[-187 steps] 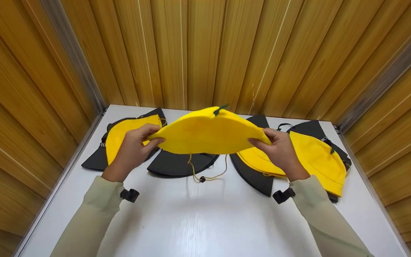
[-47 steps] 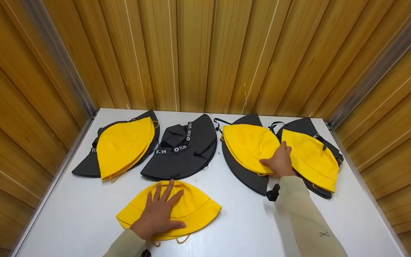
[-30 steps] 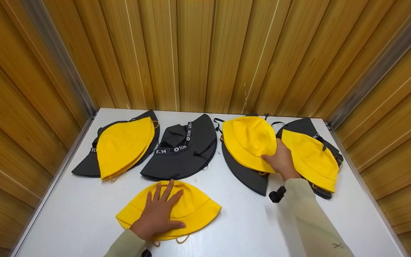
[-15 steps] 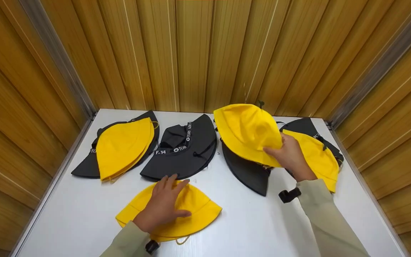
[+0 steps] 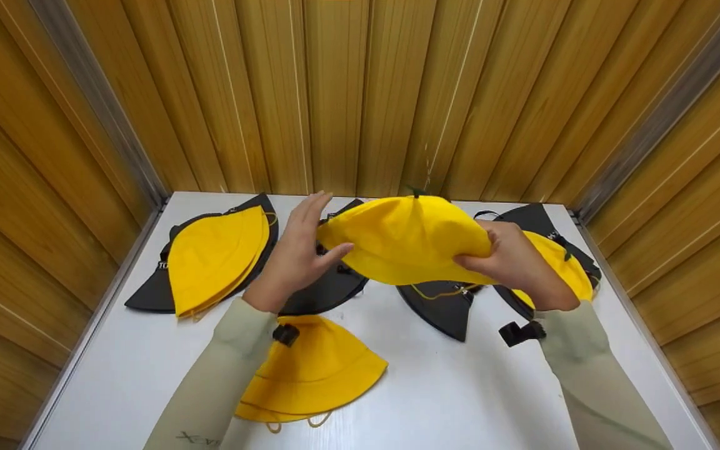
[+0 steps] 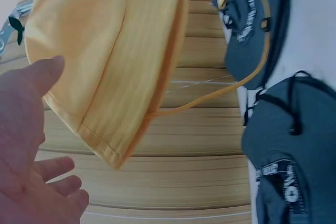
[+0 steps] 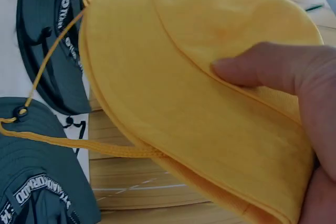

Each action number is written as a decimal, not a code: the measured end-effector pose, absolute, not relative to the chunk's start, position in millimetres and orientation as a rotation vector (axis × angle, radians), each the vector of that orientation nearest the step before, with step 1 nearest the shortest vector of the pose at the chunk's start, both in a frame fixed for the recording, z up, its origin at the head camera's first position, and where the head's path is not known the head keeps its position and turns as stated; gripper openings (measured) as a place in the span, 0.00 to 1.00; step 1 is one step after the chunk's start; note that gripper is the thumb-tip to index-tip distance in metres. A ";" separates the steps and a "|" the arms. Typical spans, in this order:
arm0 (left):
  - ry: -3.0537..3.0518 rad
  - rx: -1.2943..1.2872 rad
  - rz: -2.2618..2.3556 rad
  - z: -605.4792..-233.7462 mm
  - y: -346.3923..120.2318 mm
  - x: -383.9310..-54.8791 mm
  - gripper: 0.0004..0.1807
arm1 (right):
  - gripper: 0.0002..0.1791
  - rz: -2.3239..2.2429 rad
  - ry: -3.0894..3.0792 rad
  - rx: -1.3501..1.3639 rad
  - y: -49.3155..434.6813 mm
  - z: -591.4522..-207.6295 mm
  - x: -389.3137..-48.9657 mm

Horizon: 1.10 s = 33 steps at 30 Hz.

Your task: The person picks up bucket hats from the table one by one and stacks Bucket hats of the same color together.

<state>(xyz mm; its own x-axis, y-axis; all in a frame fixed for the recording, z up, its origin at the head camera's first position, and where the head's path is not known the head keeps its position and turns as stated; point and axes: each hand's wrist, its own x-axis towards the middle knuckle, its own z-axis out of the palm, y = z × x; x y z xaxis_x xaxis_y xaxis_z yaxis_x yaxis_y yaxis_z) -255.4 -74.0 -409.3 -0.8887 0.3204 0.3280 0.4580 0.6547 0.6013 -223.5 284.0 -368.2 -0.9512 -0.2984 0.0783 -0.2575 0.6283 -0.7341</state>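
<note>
My right hand [image 5: 513, 262] grips the right side of a yellow bucket hat [image 5: 410, 240], thumb on its outside, and holds it above the table. A small green sprout [image 5: 417, 192] tops the crown, and a yellow cord [image 7: 100, 146] with a toggle hangs from the brim. At the hat's left end is my left hand [image 5: 297, 250], thumb and fingers spread apart; in the left wrist view its thumb overlaps the crown. Another yellow bucket hat [image 5: 322, 369] lies flat in front, partly hidden by my left forearm. Under the lifted hat lie two black hats, one at right [image 5: 438, 312] and one at left [image 5: 322, 297].
On the white table [image 5: 422, 394], a yellow hat [image 5: 216, 256] lies over a black hat [image 5: 154, 290] at left. At right, another yellow hat [image 5: 550, 256] lies on a black one [image 5: 525, 217]. Wood-pattern panels [image 5: 335, 94] enclose the back and sides.
My right hand has lifted the yellow hat off the black one and carried it left. My left hand has left the front yellow hat and risen to the lifted hat's left end.
</note>
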 end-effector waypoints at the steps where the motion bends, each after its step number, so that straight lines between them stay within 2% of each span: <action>1: -2.694 -0.651 -1.098 -404.9 -73.3 -259.2 0.50 | 0.18 -1.248 2.769 -0.507 282.3 -365.9 -222.8; 3: -2.727 -0.731 -1.181 -398.8 -73.5 -266.1 0.45 | 0.17 -1.248 2.735 -0.544 279.1 -362.9 -221.1; 8: -2.768 -0.910 -1.422 -398.8 -82.5 -272.1 0.18 | 0.17 -1.222 2.705 -0.566 272.8 -361.0 -219.7; 10: -2.753 -0.919 -1.492 -400.1 -86.8 -272.4 0.13 | 0.18 -1.225 2.696 -0.562 272.2 -359.5 -220.5; 19: -2.650 -0.868 -1.525 -380.4 -114.1 -270.0 0.16 | 0.22 -1.267 2.829 -0.477 276.9 -343.5 -223.2; 27: -2.533 -0.854 -1.622 -354.1 -153.6 -253.4 0.27 | 0.22 -1.581 2.794 -0.505 260.8 -339.8 -217.5; 33: -2.379 -0.765 -1.709 -354.7 -181.0 -232.5 0.25 | 0.24 -1.812 2.632 -0.492 248.4 -347.8 -208.2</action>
<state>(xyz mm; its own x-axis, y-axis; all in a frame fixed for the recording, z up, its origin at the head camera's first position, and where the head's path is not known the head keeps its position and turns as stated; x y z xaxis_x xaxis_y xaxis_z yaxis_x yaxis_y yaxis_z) -232.5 -181.0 -354.7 -0.8662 0.3317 0.3737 0.4601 0.2376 0.8555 -208.2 248.4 -347.8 -0.9497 -0.1959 0.2444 -0.2982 0.3266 -0.8969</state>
